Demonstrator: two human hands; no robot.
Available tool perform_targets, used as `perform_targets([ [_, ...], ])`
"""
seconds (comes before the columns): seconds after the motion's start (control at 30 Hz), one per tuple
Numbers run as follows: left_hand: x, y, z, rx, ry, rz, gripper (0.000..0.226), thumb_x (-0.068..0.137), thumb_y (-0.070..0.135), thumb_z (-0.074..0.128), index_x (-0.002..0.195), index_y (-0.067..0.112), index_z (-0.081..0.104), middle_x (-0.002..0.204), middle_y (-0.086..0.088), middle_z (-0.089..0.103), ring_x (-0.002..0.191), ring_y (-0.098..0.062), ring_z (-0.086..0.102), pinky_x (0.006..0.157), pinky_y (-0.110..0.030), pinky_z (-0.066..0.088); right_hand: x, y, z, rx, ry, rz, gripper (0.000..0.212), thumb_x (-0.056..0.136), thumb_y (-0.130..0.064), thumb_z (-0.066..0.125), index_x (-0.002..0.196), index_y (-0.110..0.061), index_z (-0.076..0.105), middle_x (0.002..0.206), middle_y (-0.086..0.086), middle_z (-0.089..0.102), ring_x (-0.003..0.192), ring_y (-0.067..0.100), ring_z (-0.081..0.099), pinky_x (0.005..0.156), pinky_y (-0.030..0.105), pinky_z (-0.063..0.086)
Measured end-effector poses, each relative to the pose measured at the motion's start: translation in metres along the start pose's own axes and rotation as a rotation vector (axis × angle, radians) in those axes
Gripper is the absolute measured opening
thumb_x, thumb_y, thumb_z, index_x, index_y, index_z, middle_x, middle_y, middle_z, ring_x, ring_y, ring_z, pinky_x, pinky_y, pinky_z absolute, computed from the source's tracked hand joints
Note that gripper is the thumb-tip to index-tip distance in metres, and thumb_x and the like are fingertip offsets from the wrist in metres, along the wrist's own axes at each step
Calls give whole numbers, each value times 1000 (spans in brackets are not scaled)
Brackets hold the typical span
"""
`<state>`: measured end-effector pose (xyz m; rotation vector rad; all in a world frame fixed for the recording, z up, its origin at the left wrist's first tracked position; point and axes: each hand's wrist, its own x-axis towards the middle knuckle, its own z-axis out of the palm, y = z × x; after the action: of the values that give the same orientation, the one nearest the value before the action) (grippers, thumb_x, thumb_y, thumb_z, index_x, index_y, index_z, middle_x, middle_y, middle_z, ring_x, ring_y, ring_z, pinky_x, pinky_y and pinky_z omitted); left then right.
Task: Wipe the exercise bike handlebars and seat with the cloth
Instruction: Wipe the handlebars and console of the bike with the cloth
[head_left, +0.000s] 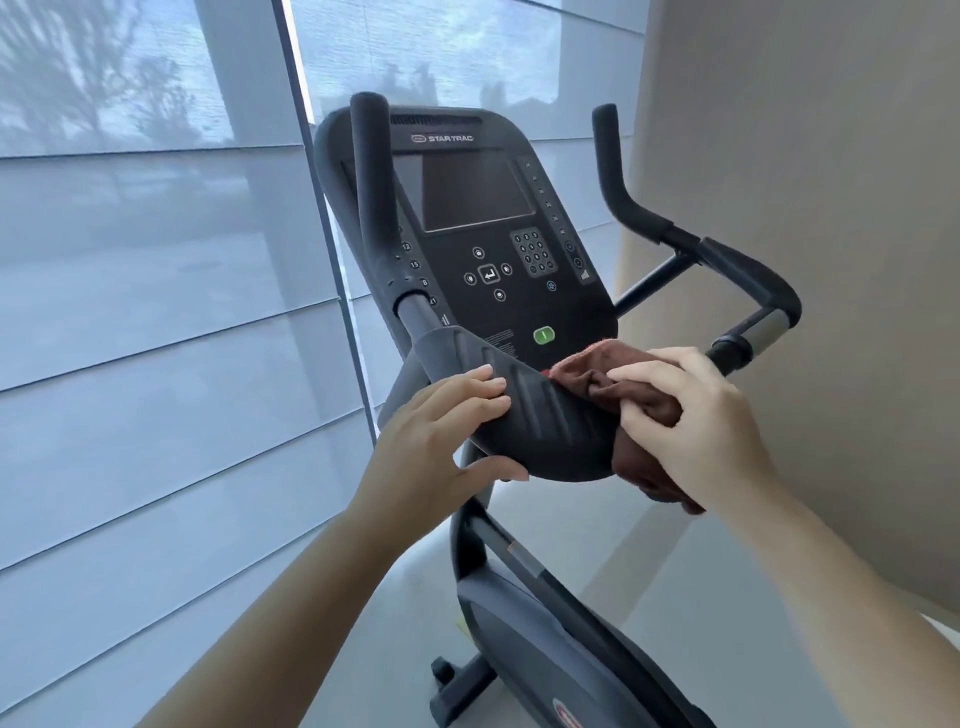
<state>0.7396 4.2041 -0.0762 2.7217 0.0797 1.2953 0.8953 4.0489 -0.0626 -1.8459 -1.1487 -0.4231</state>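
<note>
The black handlebar (540, 415) of the exercise bike curves across the middle of the view, with upright horns at the left (370, 171) and right (613, 171). My left hand (441, 431) grips the padded centre section from the left, thumb under it. My right hand (696, 410) presses a crumpled brown cloth (623, 384) against the right end of that padded section. Part of the cloth hangs below my palm. The seat is out of view.
The bike's console (478, 234) with a dark screen, keypad and green button stands just behind the handlebar. A large window with blinds (156, 312) fills the left side. A beige wall (831, 156) is close on the right. The bike's frame (545, 623) runs down to the pale floor.
</note>
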Motion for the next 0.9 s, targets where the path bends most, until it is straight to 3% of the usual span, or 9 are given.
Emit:
perform_targets([
  [0.13, -1, 1, 1, -29, -5, -14, 48, 64, 35, 74, 96, 0, 68, 106, -9, 67, 114, -24, 55, 91, -43, 48, -2, -25, 14, -16, -39, -81, 30, 71, -4, 68, 98, -18, 71, 106, 5, 61, 91, 18, 58, 80, 11, 38],
  [0.2, 0, 0, 0, -60, -4, -18, 47, 64, 33, 74, 97, 0, 68, 107, -9, 66, 114, -24, 54, 91, -44, 47, 5, -26, 7, 59, -81, -48, 29, 74, -4, 67, 99, -18, 70, 107, 4, 61, 93, 16, 58, 81, 3, 35],
  [0.3, -1, -8, -3, -53, -8, -6, 45, 70, 40, 70, 100, 6, 67, 111, -5, 65, 115, -20, 52, 93, -38, 43, 19, -28, 2, 183, -88, 32, 28, 78, -5, 64, 101, -21, 69, 109, -1, 61, 100, 10, 57, 86, 2, 35],
  [0.43, 0, -40, -13, 41, -33, 30, 49, 77, 48, 58, 107, 11, 65, 120, -2, 61, 118, -18, 48, 96, -29, 34, 44, -53, 22, 238, 7, -30, 28, 78, -9, 63, 101, -24, 68, 107, -5, 60, 99, -1, 53, 88, 2, 34],
  [0.57, 9, -85, -32, 100, -40, 29, 46, 80, 46, 55, 106, 10, 65, 118, -3, 62, 116, -21, 52, 94, -31, 36, 89, -85, 59, 265, 39, -52, 28, 80, -16, 62, 105, -30, 66, 112, -4, 60, 102, 4, 55, 92, 7, 37],
  [0.67, 18, -118, -44, 133, -45, 62, 44, 78, 42, 64, 104, 6, 66, 115, -8, 64, 113, -25, 55, 91, -37, 40, 124, -109, 97, 238, 51, -44, 29, 81, -15, 62, 109, -23, 65, 115, 4, 59, 104, 8, 53, 89, 1, 30],
  [0.8, 28, -160, -52, 157, -26, 85, 41, 79, 37, 64, 102, 3, 65, 116, -12, 63, 110, -28, 57, 91, -39, 41, 147, -116, 129, 55, -113, -36, 32, 82, -20, 63, 114, -23, 62, 117, 7, 56, 108, 17, 51, 84, 9, 27],
  [0.9, 37, -186, -51, 162, -17, 90, 44, 78, 36, 60, 105, 3, 64, 121, -13, 59, 113, -30, 54, 95, -40, 37, 146, -108, 129, -60, -271, -14, 49, 77, -34, 66, 124, -33, 51, 123, 3, 48, 108, 15, 47, 83, 13, 24],
])
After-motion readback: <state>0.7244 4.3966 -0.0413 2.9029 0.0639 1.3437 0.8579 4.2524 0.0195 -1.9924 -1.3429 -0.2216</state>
